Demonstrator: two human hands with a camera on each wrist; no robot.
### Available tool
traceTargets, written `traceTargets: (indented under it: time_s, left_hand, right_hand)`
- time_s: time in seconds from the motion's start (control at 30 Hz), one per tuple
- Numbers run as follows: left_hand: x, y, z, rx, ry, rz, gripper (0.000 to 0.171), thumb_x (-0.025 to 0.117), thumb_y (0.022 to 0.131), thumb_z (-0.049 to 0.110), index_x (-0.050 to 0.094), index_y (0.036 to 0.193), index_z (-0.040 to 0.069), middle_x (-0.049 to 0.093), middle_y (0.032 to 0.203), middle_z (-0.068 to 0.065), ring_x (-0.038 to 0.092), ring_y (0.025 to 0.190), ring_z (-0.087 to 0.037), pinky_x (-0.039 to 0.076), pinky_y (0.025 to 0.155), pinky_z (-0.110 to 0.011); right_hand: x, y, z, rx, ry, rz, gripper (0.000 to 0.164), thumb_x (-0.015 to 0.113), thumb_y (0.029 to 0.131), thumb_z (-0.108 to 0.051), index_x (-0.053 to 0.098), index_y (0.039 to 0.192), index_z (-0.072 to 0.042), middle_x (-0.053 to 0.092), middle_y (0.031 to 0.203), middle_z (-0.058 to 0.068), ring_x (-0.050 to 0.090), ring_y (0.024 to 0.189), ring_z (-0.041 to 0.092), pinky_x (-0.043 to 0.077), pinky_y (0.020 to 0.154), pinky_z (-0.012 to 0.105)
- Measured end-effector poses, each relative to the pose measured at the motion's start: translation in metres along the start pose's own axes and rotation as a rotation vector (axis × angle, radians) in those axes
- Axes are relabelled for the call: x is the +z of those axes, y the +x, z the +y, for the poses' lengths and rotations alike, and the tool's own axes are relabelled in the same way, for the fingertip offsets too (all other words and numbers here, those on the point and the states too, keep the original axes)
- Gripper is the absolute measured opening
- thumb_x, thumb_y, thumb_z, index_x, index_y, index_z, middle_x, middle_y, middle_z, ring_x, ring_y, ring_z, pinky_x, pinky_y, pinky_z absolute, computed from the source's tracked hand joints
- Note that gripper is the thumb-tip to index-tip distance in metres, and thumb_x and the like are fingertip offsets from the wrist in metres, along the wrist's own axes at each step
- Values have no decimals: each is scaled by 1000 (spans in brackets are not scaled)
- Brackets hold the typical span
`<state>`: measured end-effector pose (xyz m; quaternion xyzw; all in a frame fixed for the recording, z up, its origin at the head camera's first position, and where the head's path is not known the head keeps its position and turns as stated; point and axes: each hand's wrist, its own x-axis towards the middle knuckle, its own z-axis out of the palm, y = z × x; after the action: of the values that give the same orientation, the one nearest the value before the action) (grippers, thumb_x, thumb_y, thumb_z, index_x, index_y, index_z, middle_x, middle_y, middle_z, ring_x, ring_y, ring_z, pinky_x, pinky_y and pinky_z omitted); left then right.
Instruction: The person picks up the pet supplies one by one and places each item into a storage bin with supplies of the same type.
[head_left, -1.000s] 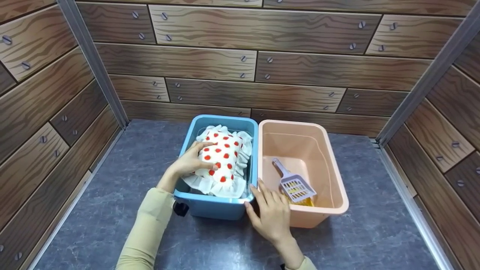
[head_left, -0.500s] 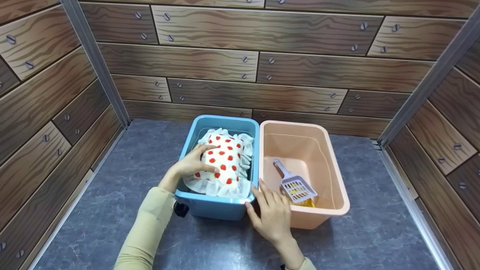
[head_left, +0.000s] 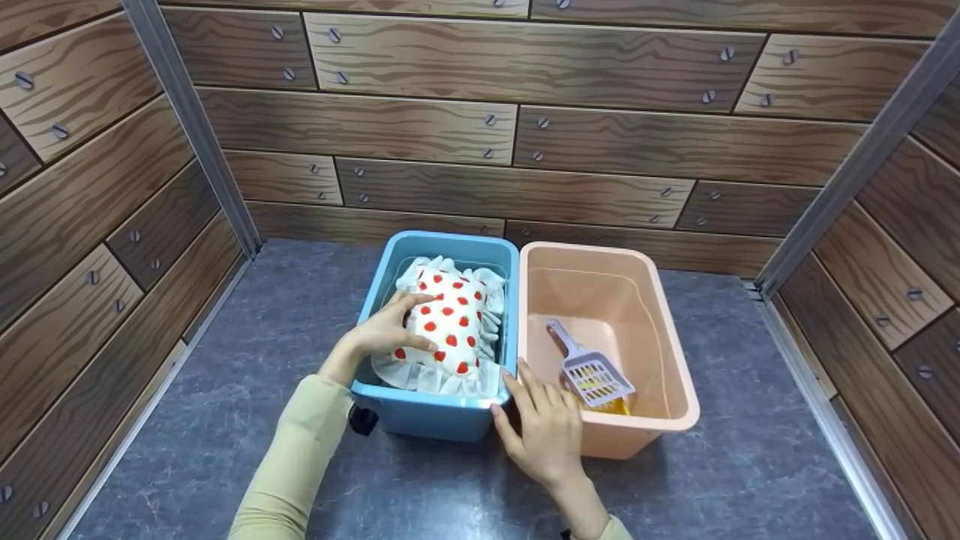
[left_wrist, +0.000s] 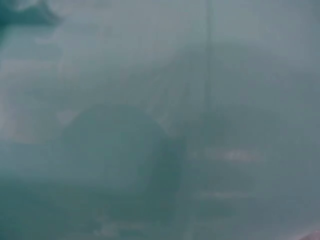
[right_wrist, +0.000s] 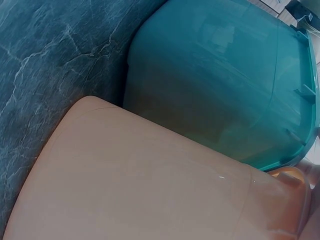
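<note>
A small white strawberry-print pillow (head_left: pixel 450 322) with ruffled edges lies inside the blue bin (head_left: pixel 431 405). My left hand (head_left: pixel 386 328) reaches over the bin's left rim and touches the pillow, thumb and a finger spread apart on its top; the other fingers are hidden. In the left wrist view, a blurred teal wall of the blue bin (left_wrist: pixel 115 150) fills the picture. My right hand (head_left: pixel 546 427) rests at the front corner where the blue and peach bins meet, its fingers extended over the rims. Both bins' outer walls, the peach bin (right_wrist: pixel 135 170) nearer, show in the right wrist view.
A lavender slotted litter scoop (head_left: pixel 596 377) lies in the peach bin (head_left: pixel 679 367) over something yellow (head_left: pixel 615 406). A black piece (head_left: pixel 363 420) sits by the blue bin's front left corner. Wood-patterned walls (head_left: pixel 420 127) enclose the dark marbled floor (head_left: pixel 217 375).
The pillow has shifted slightly rightward and lower in the blue bin, under my left hand. My right hand stays at the rims. The head view has shifted a little.
</note>
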<state>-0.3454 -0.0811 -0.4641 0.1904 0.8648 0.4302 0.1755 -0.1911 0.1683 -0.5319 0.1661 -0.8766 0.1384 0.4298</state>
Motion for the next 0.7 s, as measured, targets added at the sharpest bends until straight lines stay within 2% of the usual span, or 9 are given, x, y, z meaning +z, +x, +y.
traceTargets:
  time_s: [0.27, 0.47, 0.7]
  left_hand:
    - [0, 1, 0, 1, 46, -48, 84, 83, 77, 19, 41, 149, 15, 1, 162, -20, -3, 149, -36, 15, 116, -56]
    - [1, 1, -2, -7, 74, -83, 83, 83, 77, 20, 41, 148, 15, 4, 162, -20, 6, 148, -37, 18, 115, -55]
    - [2, 2, -3, 6, 76, -93, 83, 83, 77, 18, 40, 149, 12, 7, 161, -21, 9, 147, -38, 20, 115, -54]
  right_hand:
    - [1, 1, 1, -4, -1, 16, 51, 45, 98, -50, 70, 119, -12, 65, 127, 11, 64, 93, 27, 45, 75, 43]
    - [1, 0, 0, -7, -5, 17, 51, 44, 98, -50, 70, 118, -11, 65, 127, 12, 64, 93, 27, 45, 76, 43]
    - [0, -1, 1, -1, -7, 7, 52, 42, 99, -51, 70, 119, -12, 65, 127, 12, 64, 94, 27, 45, 78, 43]
